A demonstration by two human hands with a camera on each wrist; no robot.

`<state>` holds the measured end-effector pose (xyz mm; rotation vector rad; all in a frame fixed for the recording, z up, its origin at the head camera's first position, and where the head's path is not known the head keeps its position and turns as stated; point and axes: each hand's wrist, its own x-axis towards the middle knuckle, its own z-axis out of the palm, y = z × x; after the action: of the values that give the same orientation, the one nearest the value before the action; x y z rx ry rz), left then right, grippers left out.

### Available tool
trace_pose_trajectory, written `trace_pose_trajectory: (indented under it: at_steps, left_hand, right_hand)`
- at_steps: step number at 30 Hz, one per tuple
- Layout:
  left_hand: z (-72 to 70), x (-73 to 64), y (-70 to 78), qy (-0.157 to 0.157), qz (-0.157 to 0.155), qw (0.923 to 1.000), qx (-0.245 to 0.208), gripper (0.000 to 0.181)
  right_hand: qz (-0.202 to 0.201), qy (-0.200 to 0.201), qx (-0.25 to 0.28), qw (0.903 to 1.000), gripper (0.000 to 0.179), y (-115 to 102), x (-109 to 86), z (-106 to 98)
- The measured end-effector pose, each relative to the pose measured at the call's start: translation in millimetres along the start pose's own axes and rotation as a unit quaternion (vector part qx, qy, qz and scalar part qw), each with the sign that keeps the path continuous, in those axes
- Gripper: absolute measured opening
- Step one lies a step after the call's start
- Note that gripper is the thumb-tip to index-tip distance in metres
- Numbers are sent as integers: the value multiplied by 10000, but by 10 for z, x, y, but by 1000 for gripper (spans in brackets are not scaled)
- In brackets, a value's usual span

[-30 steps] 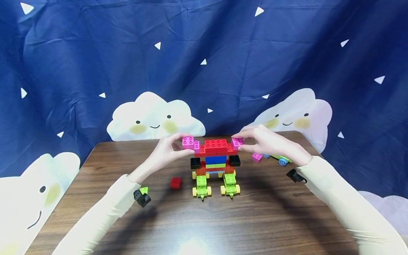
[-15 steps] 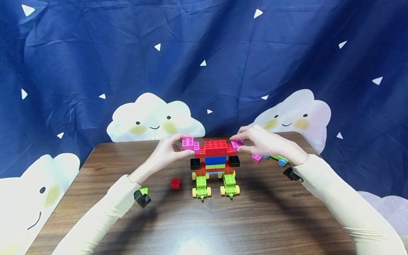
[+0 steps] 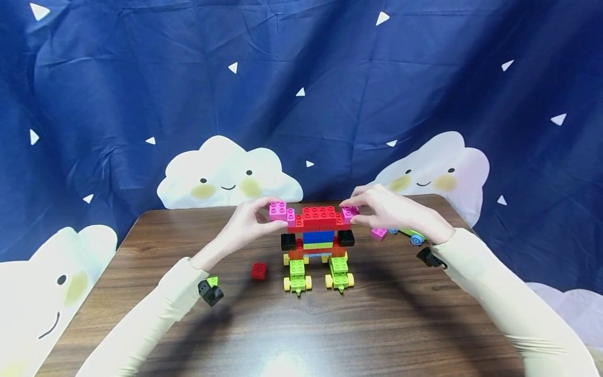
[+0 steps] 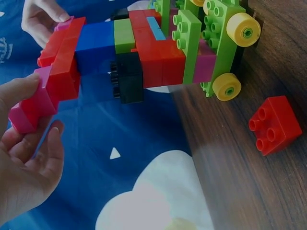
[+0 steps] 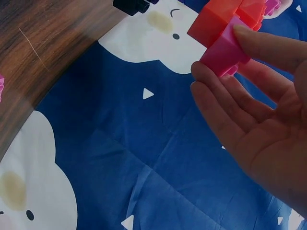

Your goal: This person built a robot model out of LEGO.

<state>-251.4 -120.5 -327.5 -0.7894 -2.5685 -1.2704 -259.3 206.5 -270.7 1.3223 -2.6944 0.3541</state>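
Note:
A figure built of toy building bricks stands on the table, with red bricks [image 3: 319, 214] across its top, a blue brick [image 3: 318, 237] below and black bricks [image 3: 288, 241] at its sides. Its feet are green wheeled bases [image 3: 298, 275] with yellow wheels. My left hand [image 3: 245, 225] pinches the outer pink brick [image 3: 278, 211], which sits stepped up on another pink brick [image 3: 291, 217] at the figure's left end. At the right end, my right hand [image 3: 383, 207] pinches a pink brick [image 5: 224, 50] between thumb and fingers, against the red brick [image 5: 216, 21].
A loose red brick [image 3: 258, 270] lies left of the figure, and a green piece [image 3: 213, 281] is partly hidden by the left wrist camera. Behind the right forearm are a pink brick [image 3: 379, 233] and a green base with blue wheels [image 3: 416, 239]. A blue curtain hangs behind the table [image 3: 301, 324].
My right hand has shifted slightly left, and its pink brick now sits a little lower and closer against the red top. My left hand keeps its pinch in the same place.

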Motion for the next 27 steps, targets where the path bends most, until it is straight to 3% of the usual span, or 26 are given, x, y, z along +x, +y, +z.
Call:
trace_pose_trajectory:
  at_steps: [8, 19, 22, 27]
  left_hand:
    - [-13, 7, -11, 46, -30, 10000, 33, 47]
    - [-26, -1, -2, 72, 27, 10000, 13, 46]
    - [-16, 3, -5, 70, 29, 10000, 5, 46]
    - [6, 7, -22, 50, 35, 10000, -35, 46]
  right_hand:
    - [-125, 104, -50, 9999, 37, -26, 17, -9]
    - [120, 170, 223, 9995, 38, 16, -43, 3]
    - [218, 428, 360, 9982, 34, 93, -115, -35]
    - [853, 1020, 419, 9902, 25, 324, -278, -26]
